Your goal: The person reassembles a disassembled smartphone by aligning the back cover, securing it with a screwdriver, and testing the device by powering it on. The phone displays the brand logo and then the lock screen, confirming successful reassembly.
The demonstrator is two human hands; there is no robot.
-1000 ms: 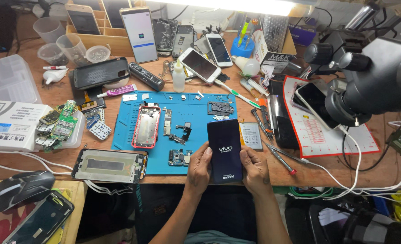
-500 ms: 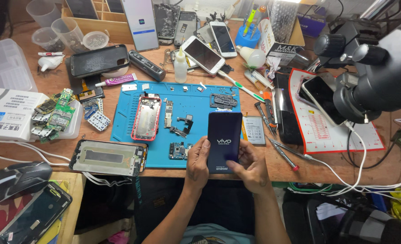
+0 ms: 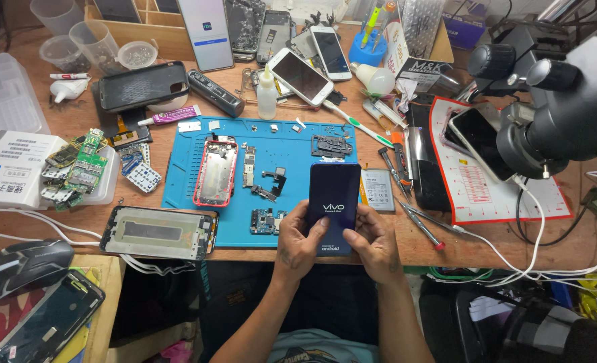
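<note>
Both my hands hold a dark blue smartphone (image 3: 332, 202) upright over the front edge of the blue work mat (image 3: 184, 168); its screen is lit with white lettering. My left hand (image 3: 297, 243) grips the phone's lower left side, thumb on the screen. My right hand (image 3: 374, 242) grips its lower right side. On the mat lie a red phone frame (image 3: 215, 172), small circuit boards (image 3: 266, 220) and a metal shield (image 3: 330, 146).
A microscope (image 3: 554, 101) looms at right over a red-edged white mat (image 3: 473, 195) with a phone on it. Screwdrivers (image 3: 419, 222), a battery (image 3: 378, 189), a screen frame (image 3: 157, 232), phones, cups, a glue bottle (image 3: 267, 94), a board-filled tray (image 3: 76, 171) and a mouse (image 3: 19, 262) crowd the desk.
The view has dipped slightly, so the desk sits higher in frame. My hands tilted the phone a little and shifted grip; the phone stays lit in the same spot.
</note>
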